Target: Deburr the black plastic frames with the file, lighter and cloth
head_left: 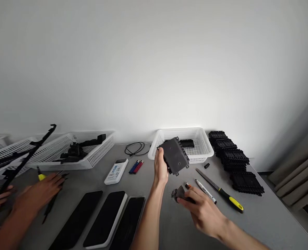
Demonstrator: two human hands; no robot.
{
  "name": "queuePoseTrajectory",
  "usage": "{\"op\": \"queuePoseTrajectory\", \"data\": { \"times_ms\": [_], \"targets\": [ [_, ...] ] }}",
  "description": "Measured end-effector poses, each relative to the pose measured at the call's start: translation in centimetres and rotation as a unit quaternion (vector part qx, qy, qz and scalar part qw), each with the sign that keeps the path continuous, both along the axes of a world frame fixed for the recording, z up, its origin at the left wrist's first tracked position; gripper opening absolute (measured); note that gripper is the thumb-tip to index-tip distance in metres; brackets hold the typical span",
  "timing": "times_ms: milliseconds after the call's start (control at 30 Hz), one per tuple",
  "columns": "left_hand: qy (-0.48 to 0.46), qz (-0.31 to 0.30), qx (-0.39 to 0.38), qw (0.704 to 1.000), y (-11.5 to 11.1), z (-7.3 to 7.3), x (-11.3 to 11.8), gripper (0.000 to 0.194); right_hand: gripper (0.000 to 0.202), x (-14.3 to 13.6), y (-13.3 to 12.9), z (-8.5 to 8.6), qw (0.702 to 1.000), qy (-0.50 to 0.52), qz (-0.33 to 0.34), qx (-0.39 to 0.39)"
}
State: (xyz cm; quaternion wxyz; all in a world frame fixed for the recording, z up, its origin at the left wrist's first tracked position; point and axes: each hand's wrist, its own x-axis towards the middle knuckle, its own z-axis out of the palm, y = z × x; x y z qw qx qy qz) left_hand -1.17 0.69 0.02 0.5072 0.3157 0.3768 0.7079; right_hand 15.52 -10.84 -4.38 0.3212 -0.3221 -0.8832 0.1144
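My left hand (161, 168) grips a flat black plastic panel (172, 156) by its left edge, thumb on its face. The panel is tilted up, with small tabs along its edges and two small round holes in its face. Lower and to the right, my right hand (201, 208) is closed on a crumpled dark grey piece (178, 193); whether it is cloth or sandpaper I cannot tell. That piece is apart from the panel. Beside my right hand lie an orange-tipped item (187, 185), partly hidden, a white marker (205, 191) and a file (219, 189) with a black and yellow handle.
Behind the panel stands a white basket (154, 150) holding black parts. Stacked black panels (229, 154) line the right edge. Phones (107, 218), a power bank (116, 171), lighters (136, 167) and a cable (134, 149) lie leftward. At far left, another person's hands (36, 194) handle black parts.
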Motion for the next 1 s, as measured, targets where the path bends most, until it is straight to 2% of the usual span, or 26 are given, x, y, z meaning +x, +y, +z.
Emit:
{"op": "queuePoseTrajectory", "data": {
  "times_ms": [67,133,233,300,367,433,533,667,833,900,1000],
  "targets": [
    [0.006,0.031,-0.006,0.999,0.0,0.4,0.1,0.045,0.049,0.5,-0.2,-0.5,0.988,0.134,-0.051,-0.054],
    [0.006,0.03,-0.001,1.0,0.0,0.9,0.3,0.041,0.041,0.4,0.4,-0.4,0.952,0.263,-0.106,-0.114],
    [0.021,-0.006,0.021,1.0,-0.3,1.2,0.9,0.037,0.033,-0.7,2.5,0.4,0.871,0.425,-0.144,-0.201],
    [0.049,-0.03,0.017,0.998,-0.5,1.2,1.2,0.038,0.033,-1.7,4.2,1.2,0.799,0.529,-0.135,-0.253],
    [0.079,-0.047,0.005,0.996,-0.7,1.1,1.3,0.046,0.034,-2.3,5.8,2.0,0.736,0.611,-0.122,-0.265],
    [0.1,-0.069,0.001,0.993,-0.8,1.3,1.1,0.059,0.035,-2.5,7.1,2.7,0.71,0.645,-0.126,-0.254],
    [0.094,-0.137,0.006,0.986,-1.2,1.9,0.4,0.071,0.041,-2.1,8.6,3.2,0.725,0.622,-0.161,-0.249],
    [0.1,-0.237,-0.019,0.966,-1.7,2.9,-0.2,0.07,0.041,-1.1,9.6,3.5,0.784,0.558,-0.204,-0.181],
    [0.148,-0.225,-0.052,0.962,-2.0,2.9,0.5,0.057,0.038,-0.2,9.4,4.1,0.895,0.391,-0.199,-0.086],
    [0.15,-0.203,-0.046,0.966,-1.9,2.7,0.9,0.055,0.041,0.0,9.3,4.2,0.919,0.329,-0.211,-0.044],
    [0.153,-0.176,-0.031,0.972,-1.7,2.4,1.1,0.057,0.045,0.2,9.3,4.2,0.935,0.254,-0.245,0.021]
  ]
}}
